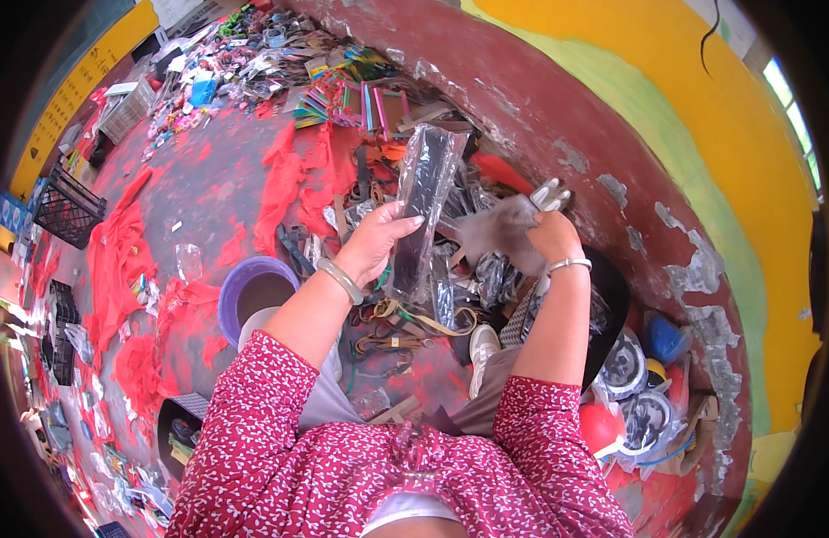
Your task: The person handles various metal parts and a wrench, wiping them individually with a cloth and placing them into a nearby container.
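Observation:
My left hand [378, 240] grips a clear plastic sleeve [425, 184], thumb on top, with a long flat black item inside it. To its right, my right hand [554, 237] is closed on a pale grey, floppy thing [499, 233], smeared by motion, so its kind is unclear. A whitish, shiny piece [551, 193] sticks up just above the right fingers; whether it belongs to the grey thing I cannot tell. Below both hands lies a heap of straps, belts and plastic-wrapped black items, among them a yellowish strap [432, 318].
A purple bucket [224, 300] stands left of my legs. The maroon wall [558, 108] with peeling paint runs along the right. Wrapped round items [646, 421] and a red ball-like object [601, 428] lie at lower right. A black crate [69, 211] is far left; piled goods [280, 54] fill the back.

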A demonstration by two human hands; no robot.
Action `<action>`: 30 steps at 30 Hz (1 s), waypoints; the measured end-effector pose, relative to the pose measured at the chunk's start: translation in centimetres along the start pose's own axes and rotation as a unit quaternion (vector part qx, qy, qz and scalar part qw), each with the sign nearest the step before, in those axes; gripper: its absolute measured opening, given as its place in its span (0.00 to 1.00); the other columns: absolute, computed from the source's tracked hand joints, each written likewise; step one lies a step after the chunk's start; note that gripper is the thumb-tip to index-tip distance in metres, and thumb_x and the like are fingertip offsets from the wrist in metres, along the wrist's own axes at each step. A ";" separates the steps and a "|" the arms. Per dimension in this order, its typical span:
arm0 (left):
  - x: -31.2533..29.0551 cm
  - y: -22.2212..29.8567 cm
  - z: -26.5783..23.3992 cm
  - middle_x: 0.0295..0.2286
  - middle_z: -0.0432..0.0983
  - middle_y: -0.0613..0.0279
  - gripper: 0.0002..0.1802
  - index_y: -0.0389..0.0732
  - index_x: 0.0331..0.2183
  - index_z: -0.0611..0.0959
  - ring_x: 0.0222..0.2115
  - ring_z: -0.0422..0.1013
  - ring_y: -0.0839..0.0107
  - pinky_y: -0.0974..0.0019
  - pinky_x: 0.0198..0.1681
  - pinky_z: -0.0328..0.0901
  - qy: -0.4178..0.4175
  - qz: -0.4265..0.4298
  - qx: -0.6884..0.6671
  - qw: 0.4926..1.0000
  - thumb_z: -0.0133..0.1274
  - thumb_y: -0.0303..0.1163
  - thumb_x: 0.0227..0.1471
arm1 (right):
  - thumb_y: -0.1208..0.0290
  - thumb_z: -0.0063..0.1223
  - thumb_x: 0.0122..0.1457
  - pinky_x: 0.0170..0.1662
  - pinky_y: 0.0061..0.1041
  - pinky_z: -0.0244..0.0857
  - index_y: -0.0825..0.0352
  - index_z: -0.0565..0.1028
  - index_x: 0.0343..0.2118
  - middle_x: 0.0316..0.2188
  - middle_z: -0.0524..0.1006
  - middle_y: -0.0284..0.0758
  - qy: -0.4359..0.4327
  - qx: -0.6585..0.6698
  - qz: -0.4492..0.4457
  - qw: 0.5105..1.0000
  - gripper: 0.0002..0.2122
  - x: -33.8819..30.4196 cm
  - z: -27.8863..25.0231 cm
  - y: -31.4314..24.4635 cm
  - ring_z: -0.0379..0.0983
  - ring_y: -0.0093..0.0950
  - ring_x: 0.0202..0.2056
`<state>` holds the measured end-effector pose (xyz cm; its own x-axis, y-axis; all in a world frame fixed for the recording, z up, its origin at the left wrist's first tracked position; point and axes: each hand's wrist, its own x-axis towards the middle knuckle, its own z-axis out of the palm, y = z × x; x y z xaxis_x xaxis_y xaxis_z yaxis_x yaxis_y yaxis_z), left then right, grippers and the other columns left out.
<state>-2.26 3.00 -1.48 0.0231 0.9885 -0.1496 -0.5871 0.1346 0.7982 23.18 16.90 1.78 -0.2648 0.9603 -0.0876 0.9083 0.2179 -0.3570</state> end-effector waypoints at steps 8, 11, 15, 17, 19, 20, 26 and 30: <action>0.7 -1.0 -0.7 0.29 0.75 0.61 0.09 0.37 0.37 0.74 0.27 0.71 0.74 0.70 0.32 0.68 0.041 -0.017 0.028 0.999 0.47 0.24 0.51 | 0.72 0.45 0.48 0.39 0.32 0.66 0.61 0.76 0.35 0.28 0.76 0.46 0.319 0.178 -0.034 0.930 0.12 -1.9 -1.9 -4.4 0.73 0.41 0.33; 0.5 -1.4 -0.2 0.29 0.75 0.61 0.09 0.37 0.37 0.74 0.27 0.71 0.74 0.71 0.32 0.68 0.053 -0.043 0.039 0.997 0.45 0.23 0.51 | 0.76 0.43 0.49 0.39 0.30 0.66 0.60 0.75 0.38 0.30 0.76 0.44 0.404 0.258 -0.130 0.868 0.13 -3.7 -2.1 -8.5 0.74 0.38 0.34; 1.1 -2.7 -0.9 0.30 0.75 0.60 0.10 0.37 0.38 0.75 0.29 0.72 0.73 0.70 0.35 0.67 -0.004 -0.078 0.011 0.997 0.46 0.25 0.51 | 0.82 0.46 0.43 0.41 0.27 0.67 0.60 0.75 0.39 0.37 0.76 0.35 0.386 0.270 -0.353 0.808 0.18 -4.8 -0.3 -11.9 0.73 0.32 0.39; 1.3 -2.6 -0.3 0.32 0.75 0.60 0.12 0.36 0.39 0.75 0.32 0.72 0.71 0.68 0.38 0.67 -0.021 -0.029 -0.031 0.999 0.49 0.28 0.50 | 0.81 0.48 0.41 0.40 0.24 0.67 0.59 0.76 0.38 0.38 0.76 0.32 0.286 0.110 -0.434 0.847 0.18 -5.4 -0.4 -12.0 0.72 0.30 0.39; 0.6 -1.1 1.9 0.33 0.74 0.59 0.12 0.35 0.39 0.75 0.33 0.72 0.69 0.65 0.39 0.68 0.024 0.033 -0.091 0.995 0.47 0.27 0.51 | 0.81 0.49 0.39 0.42 0.29 0.65 0.59 0.77 0.36 0.38 0.76 0.31 0.216 0.035 -0.426 0.878 0.18 -5.5 -0.2 -11.2 0.69 0.32 0.42; 0.7 -0.7 1.9 0.35 0.75 0.59 0.13 0.35 0.39 0.75 0.35 0.72 0.68 0.66 0.41 0.68 -0.006 0.102 -0.064 0.993 0.47 0.30 0.52 | 0.81 0.49 0.39 0.43 0.31 0.64 0.59 0.77 0.36 0.38 0.76 0.31 0.198 0.016 -0.431 0.880 0.18 -5.2 -0.1 -10.5 0.68 0.32 0.43; 0.9 0.3 1.6 0.34 0.75 0.60 0.13 0.37 0.39 0.75 0.35 0.72 0.69 0.65 0.40 0.68 0.077 0.180 -0.144 0.970 0.43 0.32 0.55 | 0.76 0.53 0.42 0.48 0.33 0.58 0.62 0.76 0.38 0.40 0.75 0.33 0.052 0.130 -0.367 0.920 0.16 -5.1 -0.4 -8.9 0.65 0.34 0.48; 0.1 0.7 2.8 0.34 0.74 0.61 0.14 0.39 0.39 0.75 0.34 0.72 0.70 0.64 0.39 0.67 0.095 0.137 -0.181 0.969 0.41 0.35 0.56 | 0.69 0.58 0.46 0.40 0.26 0.64 0.67 0.74 0.38 0.39 0.75 0.41 0.013 0.418 -0.225 0.880 0.15 -3.8 1.0 -9.2 0.72 0.36 0.39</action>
<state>-0.42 3.38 0.69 -0.3040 0.9481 -0.0932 -0.7958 -0.1989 0.5720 15.48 11.06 4.47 -0.5189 0.8158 0.2554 0.1549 0.3836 -0.9104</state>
